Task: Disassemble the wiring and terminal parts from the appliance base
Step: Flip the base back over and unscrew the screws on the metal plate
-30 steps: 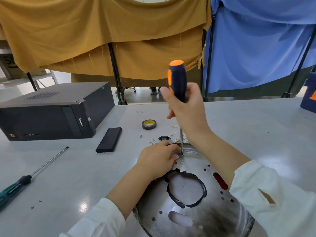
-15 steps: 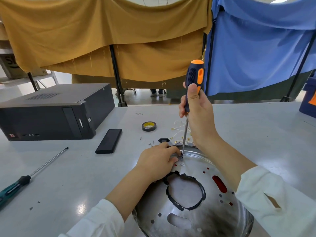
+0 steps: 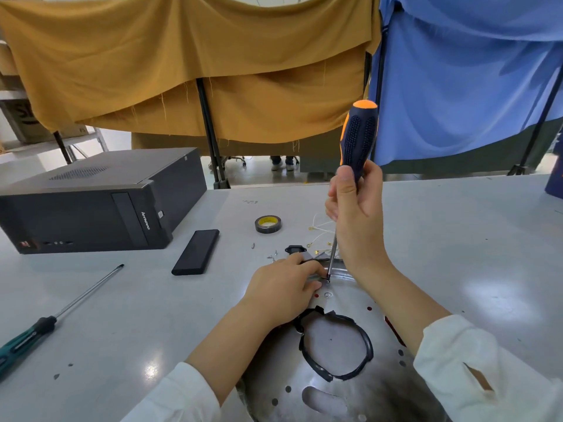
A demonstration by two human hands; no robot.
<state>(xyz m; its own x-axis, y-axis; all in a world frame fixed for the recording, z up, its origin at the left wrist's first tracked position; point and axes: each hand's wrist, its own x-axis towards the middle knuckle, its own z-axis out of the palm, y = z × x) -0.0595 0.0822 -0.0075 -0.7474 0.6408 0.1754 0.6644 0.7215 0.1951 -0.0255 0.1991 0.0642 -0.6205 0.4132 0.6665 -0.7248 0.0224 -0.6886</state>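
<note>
appliance base point(image 3: 350, 388): near centre of bench point(image 3: 128, 315), screw at its far rim | screwdriver point(image 3: 358, 138): long axis near-upright, top leaning right, tip on screw | right hand point(image 3: 355, 208): wrapped round handle, directly above screw | left hand point(image 3: 283, 292): fingers curled on rim part just left of tip | next (judged): turn along shaft axis

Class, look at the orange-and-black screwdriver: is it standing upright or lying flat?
Nearly upright: the right hand grips the screwdriver handle-up, its tip down on the metal base.
</note>
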